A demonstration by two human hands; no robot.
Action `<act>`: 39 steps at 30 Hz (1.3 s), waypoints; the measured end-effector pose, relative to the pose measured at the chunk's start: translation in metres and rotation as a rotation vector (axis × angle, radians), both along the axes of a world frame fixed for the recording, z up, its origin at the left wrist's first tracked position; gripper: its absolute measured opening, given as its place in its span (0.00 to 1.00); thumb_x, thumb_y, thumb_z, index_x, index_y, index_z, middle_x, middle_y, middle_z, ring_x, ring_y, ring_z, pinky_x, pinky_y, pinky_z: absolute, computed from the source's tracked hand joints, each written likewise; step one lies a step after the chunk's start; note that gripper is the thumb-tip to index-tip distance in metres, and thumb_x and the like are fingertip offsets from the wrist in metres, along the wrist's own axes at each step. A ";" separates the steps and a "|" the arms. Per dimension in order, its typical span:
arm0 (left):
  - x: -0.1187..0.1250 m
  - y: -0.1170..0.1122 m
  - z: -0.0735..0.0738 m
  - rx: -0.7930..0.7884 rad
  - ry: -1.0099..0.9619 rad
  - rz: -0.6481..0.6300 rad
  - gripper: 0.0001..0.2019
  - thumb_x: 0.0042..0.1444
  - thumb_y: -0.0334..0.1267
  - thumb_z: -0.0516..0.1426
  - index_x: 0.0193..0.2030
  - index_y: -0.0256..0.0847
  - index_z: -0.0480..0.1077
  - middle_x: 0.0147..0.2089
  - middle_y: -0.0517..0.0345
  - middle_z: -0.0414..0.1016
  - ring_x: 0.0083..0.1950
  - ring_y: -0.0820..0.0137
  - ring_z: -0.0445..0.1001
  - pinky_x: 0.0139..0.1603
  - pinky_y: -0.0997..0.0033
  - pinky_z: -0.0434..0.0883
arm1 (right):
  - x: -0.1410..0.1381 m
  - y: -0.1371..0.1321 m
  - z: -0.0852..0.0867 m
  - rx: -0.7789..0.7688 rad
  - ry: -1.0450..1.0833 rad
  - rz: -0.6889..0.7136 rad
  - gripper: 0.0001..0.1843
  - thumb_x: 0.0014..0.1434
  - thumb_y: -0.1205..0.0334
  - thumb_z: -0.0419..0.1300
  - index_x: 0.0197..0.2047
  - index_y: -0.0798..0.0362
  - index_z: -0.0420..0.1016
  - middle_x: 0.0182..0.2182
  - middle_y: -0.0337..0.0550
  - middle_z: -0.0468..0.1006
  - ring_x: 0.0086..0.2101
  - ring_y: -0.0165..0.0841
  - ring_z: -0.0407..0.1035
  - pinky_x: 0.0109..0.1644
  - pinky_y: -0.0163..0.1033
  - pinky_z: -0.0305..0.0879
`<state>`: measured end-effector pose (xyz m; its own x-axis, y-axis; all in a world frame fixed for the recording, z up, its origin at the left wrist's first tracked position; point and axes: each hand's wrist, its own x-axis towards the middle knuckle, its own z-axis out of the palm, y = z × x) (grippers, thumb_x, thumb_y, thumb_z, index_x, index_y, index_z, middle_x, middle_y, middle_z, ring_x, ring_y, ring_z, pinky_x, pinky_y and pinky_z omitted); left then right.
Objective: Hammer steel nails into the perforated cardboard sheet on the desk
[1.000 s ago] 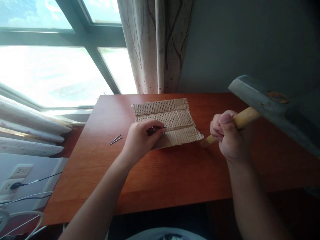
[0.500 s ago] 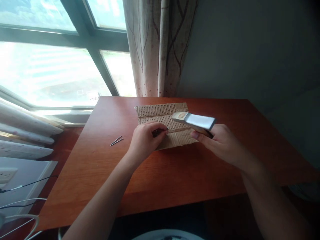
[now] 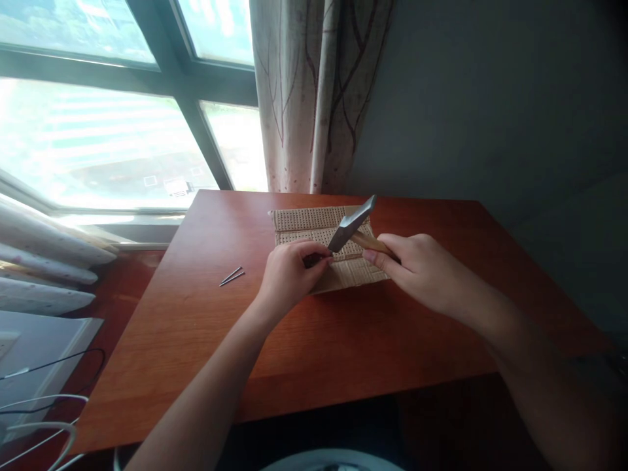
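My right hand [image 3: 417,268] is closed around the wooden handle of a hammer [image 3: 349,222]. The hammer's metal head is tilted, its lower end right at the fingertips of my left hand [image 3: 292,271]. Those fingers are pinched together over a folded piece of brown corrugated cardboard [image 3: 350,275], perforated with rows of small holes. Whatever they pinch is too small and hidden to make out. To the left, two loose nails [image 3: 231,276] lie on the table, crossing near one end.
The reddish-brown wooden table [image 3: 196,340] has its far edge near a patterned curtain [image 3: 299,98] and a window [image 3: 112,144]. A grey wall [image 3: 466,98] rises behind on the right. Cables [image 3: 44,399] hang at the lower left, beside the table.
The hammer head has swung down and left, from above the cardboard to my left fingertips. My left hand keeps its pinch at about the same spot on the cardboard.
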<state>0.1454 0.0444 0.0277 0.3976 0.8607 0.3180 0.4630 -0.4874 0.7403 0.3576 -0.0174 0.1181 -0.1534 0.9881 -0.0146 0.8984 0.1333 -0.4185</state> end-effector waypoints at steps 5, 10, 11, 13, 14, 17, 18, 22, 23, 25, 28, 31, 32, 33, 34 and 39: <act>0.000 0.000 0.001 -0.017 -0.002 0.006 0.04 0.57 0.36 0.62 0.35 0.43 0.80 0.37 0.59 0.83 0.36 0.68 0.79 0.38 0.70 0.72 | 0.000 -0.001 -0.001 0.002 -0.039 -0.005 0.23 0.69 0.46 0.52 0.26 0.50 0.60 0.19 0.34 0.65 0.21 0.28 0.59 0.26 0.37 0.47; -0.001 0.000 0.000 -0.005 -0.011 -0.004 0.04 0.57 0.36 0.61 0.36 0.43 0.80 0.37 0.58 0.83 0.36 0.67 0.79 0.38 0.70 0.72 | 0.001 -0.003 0.005 0.063 0.000 0.009 0.21 0.69 0.48 0.53 0.27 0.50 0.59 0.18 0.34 0.64 0.20 0.27 0.57 0.26 0.38 0.47; -0.001 0.000 -0.001 -0.003 -0.014 -0.006 0.04 0.57 0.35 0.61 0.36 0.43 0.80 0.37 0.58 0.83 0.36 0.67 0.79 0.38 0.70 0.72 | 0.001 -0.003 0.005 0.082 0.011 0.006 0.21 0.69 0.49 0.53 0.27 0.50 0.58 0.18 0.34 0.64 0.20 0.27 0.57 0.26 0.38 0.47; -0.001 0.001 -0.001 0.001 -0.018 -0.008 0.04 0.57 0.35 0.61 0.37 0.43 0.80 0.37 0.58 0.83 0.36 0.67 0.79 0.39 0.70 0.73 | 0.001 -0.003 0.004 0.084 0.003 -0.001 0.21 0.69 0.48 0.52 0.27 0.50 0.58 0.18 0.34 0.64 0.20 0.28 0.57 0.26 0.38 0.47; -0.001 0.000 -0.001 0.002 -0.017 -0.008 0.04 0.57 0.35 0.61 0.36 0.43 0.80 0.37 0.58 0.83 0.36 0.67 0.79 0.39 0.70 0.73 | 0.001 -0.003 0.003 0.068 -0.018 -0.001 0.21 0.68 0.48 0.52 0.26 0.50 0.58 0.18 0.34 0.64 0.20 0.28 0.57 0.26 0.38 0.46; 0.000 0.000 -0.001 0.009 -0.016 -0.001 0.04 0.57 0.35 0.62 0.36 0.43 0.80 0.38 0.59 0.83 0.37 0.67 0.79 0.39 0.70 0.73 | 0.000 -0.001 0.000 0.004 -0.076 0.005 0.21 0.68 0.47 0.52 0.26 0.50 0.59 0.19 0.35 0.65 0.21 0.28 0.57 0.26 0.38 0.46; 0.000 0.000 -0.002 0.010 -0.015 0.000 0.04 0.57 0.35 0.62 0.36 0.43 0.80 0.38 0.59 0.83 0.37 0.67 0.79 0.39 0.70 0.73 | 0.000 0.000 -0.001 -0.003 -0.079 0.002 0.21 0.68 0.47 0.51 0.26 0.50 0.60 0.20 0.35 0.65 0.21 0.28 0.57 0.26 0.38 0.47; -0.001 0.001 -0.004 0.018 -0.008 -0.008 0.04 0.57 0.35 0.61 0.37 0.44 0.80 0.38 0.59 0.83 0.37 0.67 0.79 0.39 0.69 0.72 | 0.001 0.000 -0.001 0.012 -0.064 -0.007 0.23 0.69 0.46 0.51 0.26 0.50 0.59 0.19 0.35 0.65 0.21 0.28 0.56 0.26 0.38 0.45; -0.001 0.001 -0.004 0.019 -0.007 -0.012 0.05 0.58 0.35 0.61 0.37 0.44 0.80 0.38 0.59 0.83 0.37 0.67 0.79 0.39 0.69 0.72 | 0.001 -0.001 0.000 0.017 -0.065 -0.005 0.23 0.69 0.46 0.51 0.26 0.50 0.59 0.19 0.35 0.65 0.21 0.28 0.56 0.26 0.38 0.45; -0.002 0.001 -0.005 0.021 -0.008 -0.015 0.05 0.58 0.35 0.61 0.37 0.44 0.80 0.39 0.58 0.83 0.38 0.67 0.79 0.40 0.69 0.72 | 0.001 -0.001 0.001 0.030 -0.065 -0.001 0.22 0.69 0.47 0.52 0.26 0.50 0.58 0.19 0.35 0.65 0.21 0.28 0.56 0.26 0.38 0.45; -0.002 0.001 -0.004 0.019 -0.010 -0.015 0.05 0.58 0.35 0.61 0.37 0.44 0.80 0.39 0.58 0.83 0.38 0.67 0.79 0.40 0.69 0.73 | 0.001 -0.002 0.002 0.057 -0.040 -0.008 0.21 0.68 0.49 0.52 0.27 0.50 0.59 0.19 0.34 0.64 0.20 0.28 0.57 0.26 0.38 0.45; -0.001 0.000 -0.003 0.015 -0.005 -0.018 0.05 0.58 0.35 0.61 0.37 0.44 0.80 0.39 0.59 0.83 0.38 0.67 0.79 0.40 0.69 0.73 | 0.000 -0.001 0.001 0.040 -0.052 -0.008 0.21 0.69 0.48 0.51 0.27 0.50 0.60 0.19 0.35 0.64 0.20 0.28 0.57 0.27 0.38 0.46; -0.001 0.000 -0.003 0.015 -0.004 -0.016 0.04 0.58 0.35 0.61 0.37 0.44 0.80 0.39 0.59 0.83 0.38 0.67 0.79 0.40 0.69 0.73 | 0.000 -0.001 0.001 0.022 -0.072 -0.006 0.21 0.69 0.47 0.51 0.27 0.50 0.60 0.19 0.35 0.65 0.20 0.28 0.57 0.27 0.38 0.45; -0.001 0.000 -0.003 0.015 -0.002 -0.014 0.04 0.57 0.35 0.61 0.36 0.44 0.80 0.39 0.59 0.83 0.38 0.67 0.79 0.40 0.69 0.73 | 0.000 -0.001 0.000 0.004 -0.090 -0.003 0.21 0.68 0.47 0.51 0.27 0.50 0.60 0.19 0.36 0.65 0.21 0.29 0.57 0.27 0.38 0.45; -0.001 0.000 -0.003 0.016 0.000 -0.013 0.04 0.57 0.35 0.61 0.36 0.44 0.80 0.39 0.59 0.83 0.38 0.67 0.79 0.40 0.70 0.73 | 0.000 -0.001 0.000 -0.007 -0.103 -0.004 0.21 0.68 0.47 0.52 0.27 0.50 0.60 0.20 0.36 0.65 0.21 0.29 0.57 0.27 0.38 0.45; -0.001 0.000 -0.002 0.027 0.014 -0.015 0.05 0.58 0.35 0.61 0.37 0.44 0.80 0.39 0.58 0.83 0.38 0.67 0.79 0.39 0.70 0.72 | -0.002 -0.003 0.002 0.030 -0.043 -0.032 0.22 0.69 0.46 0.51 0.27 0.50 0.58 0.19 0.35 0.64 0.21 0.28 0.57 0.27 0.38 0.46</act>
<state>0.1447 0.0446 0.0259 0.4145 0.8460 0.3352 0.4659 -0.5137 0.7204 0.3559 -0.0201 0.1197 -0.1219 0.9925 0.0090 0.9195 0.1164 -0.3754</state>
